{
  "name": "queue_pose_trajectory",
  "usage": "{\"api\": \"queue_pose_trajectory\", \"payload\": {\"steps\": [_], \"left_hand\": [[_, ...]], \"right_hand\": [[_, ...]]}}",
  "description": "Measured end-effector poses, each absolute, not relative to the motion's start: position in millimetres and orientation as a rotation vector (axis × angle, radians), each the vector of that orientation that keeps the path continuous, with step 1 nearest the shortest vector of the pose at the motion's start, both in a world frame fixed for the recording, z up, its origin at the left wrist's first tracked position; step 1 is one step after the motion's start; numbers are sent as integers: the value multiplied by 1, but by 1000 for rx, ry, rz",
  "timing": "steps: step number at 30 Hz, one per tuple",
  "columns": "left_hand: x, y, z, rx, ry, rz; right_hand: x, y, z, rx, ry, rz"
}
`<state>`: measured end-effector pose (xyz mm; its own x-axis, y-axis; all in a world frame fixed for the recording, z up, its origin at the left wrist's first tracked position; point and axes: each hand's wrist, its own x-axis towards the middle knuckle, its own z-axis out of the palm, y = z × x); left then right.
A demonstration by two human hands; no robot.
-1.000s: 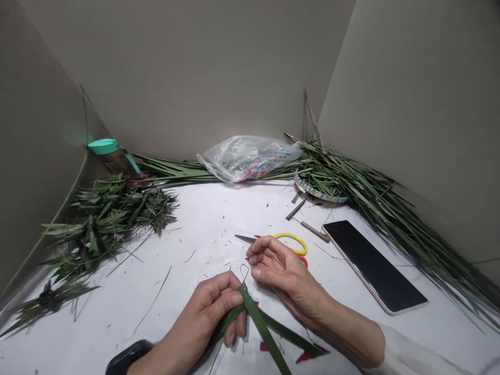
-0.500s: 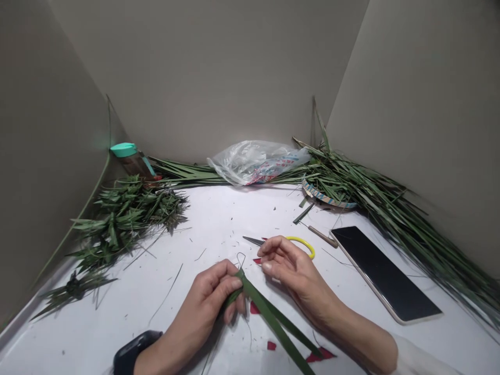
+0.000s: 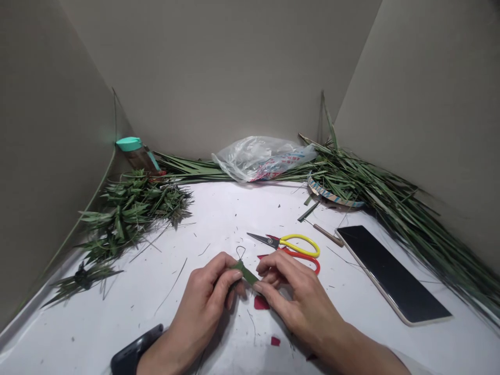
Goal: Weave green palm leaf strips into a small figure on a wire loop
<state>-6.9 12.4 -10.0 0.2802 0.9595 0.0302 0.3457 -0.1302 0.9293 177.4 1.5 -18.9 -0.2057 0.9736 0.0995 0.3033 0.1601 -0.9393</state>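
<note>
A folded green leaf strip (image 3: 245, 272) with a thin loop at its top is pinched between both hands above the white table (image 3: 219, 213). My left hand (image 3: 207, 302) grips its left end with thumb and fingers. My right hand (image 3: 291, 297) has closed its fingertips on the strip's right part and covers the rest of it. A dark watch (image 3: 133, 354) sits on my left wrist. Scissors (image 3: 289, 245) with one yellow and one red handle lie just beyond my right hand.
Woven leaf pieces (image 3: 128, 213) are heaped at the left by a teal-capped bottle (image 3: 135, 153). A plastic bag (image 3: 261, 159) lies at the back, long leaves (image 3: 390, 203) and a round tray (image 3: 332, 194) at the right. A phone (image 3: 394, 273) lies face up. Red scraps (image 3: 261, 303) dot the table.
My right hand has moved left from beside the scissors and taken hold of the leaf strip. The strip's long tails no longer show. The view shifted, and the scissors now lie uncovered.
</note>
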Motion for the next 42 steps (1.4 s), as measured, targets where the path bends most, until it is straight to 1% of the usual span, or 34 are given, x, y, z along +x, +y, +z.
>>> {"api": "queue_pose_trajectory", "payload": {"steps": [8, 13, 21, 31, 42], "left_hand": [[-6, 9, -9, 1767, 1253, 902], [-3, 9, -12, 1792, 1248, 883], [-3, 11, -10, 1754, 1250, 805], [-5, 9, -12, 1784, 1232, 674], [-5, 11, -4, 1999, 1238, 728]], "right_hand": [[171, -1, -25, -1233, -1523, 1462], [168, -1, -29, -1196, -1525, 1558], [171, 0, -19, -1307, -1716, 1155], [179, 4, -13, -1295, -1799, 1090], [185, 7, -20, -1035, -1984, 801]]}}
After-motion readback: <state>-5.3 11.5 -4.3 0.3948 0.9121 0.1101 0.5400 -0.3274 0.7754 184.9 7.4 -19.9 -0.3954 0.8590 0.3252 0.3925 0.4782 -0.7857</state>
